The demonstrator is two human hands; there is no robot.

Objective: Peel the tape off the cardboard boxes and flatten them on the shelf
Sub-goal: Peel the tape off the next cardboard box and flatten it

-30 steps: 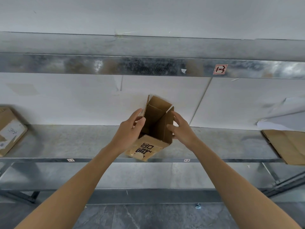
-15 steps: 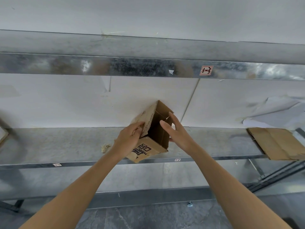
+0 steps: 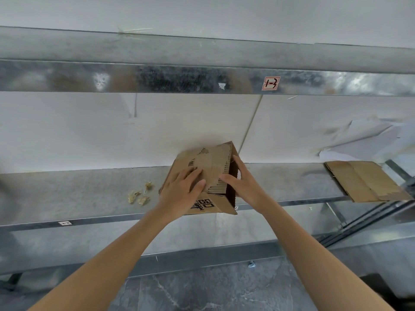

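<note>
A brown cardboard box (image 3: 208,162) with black print lies half collapsed on the metal shelf (image 3: 67,194), near the front edge. My left hand (image 3: 182,191) lies flat on its top panel with straight fingers pressing down. My right hand (image 3: 241,180) touches the box's open right end, fingers straight along the corrugated edge. The dark inside of the box still shows at that end.
Crumpled bits of peeled tape (image 3: 140,195) lie on the shelf left of the box. A flattened cardboard box (image 3: 366,182) lies at the shelf's right end, with torn white paper (image 3: 368,140) behind it. An upper shelf beam (image 3: 157,78) runs overhead.
The box has tipped over from standing open to lying nearly flat on the shelf. My left hand moved from its side onto its top. The view shifted right.
</note>
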